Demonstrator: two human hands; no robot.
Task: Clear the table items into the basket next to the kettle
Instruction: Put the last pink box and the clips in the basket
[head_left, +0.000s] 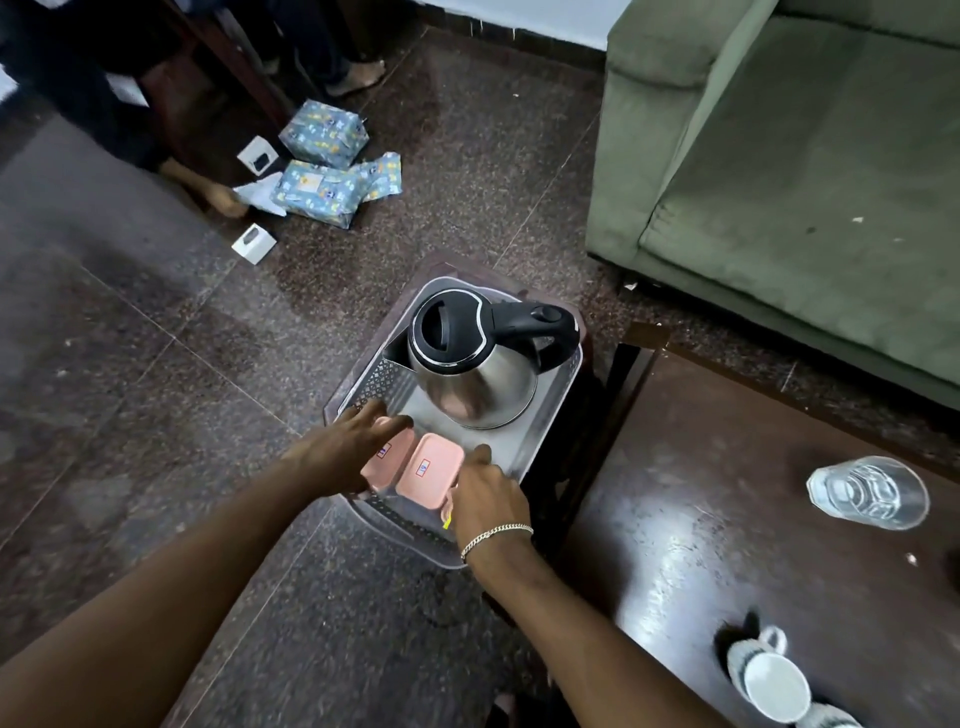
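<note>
A clear perforated basket (551, 415) stands on a low stool left of the dark wooden table (701, 519). A steel kettle (470, 384) with a black handle sits in its far half. Two pink lidded containers lie side by side in its near half. My left hand (337, 457) lies over the left pink container (388, 460), fingers spread around it. My right hand (488, 493), with a bracelet on the wrist, grips the near right corner of the right pink container (431, 470). On the table stand a clear glass (867, 491) and a white striped mug (774, 680).
A green sofa (805, 182) fills the upper right, close behind the table. On the floor at the upper left lie blue wrapped parcels (322, 171) and small white boxes (253, 243), beside another person's bare feet (358, 78) and a dark chair leg.
</note>
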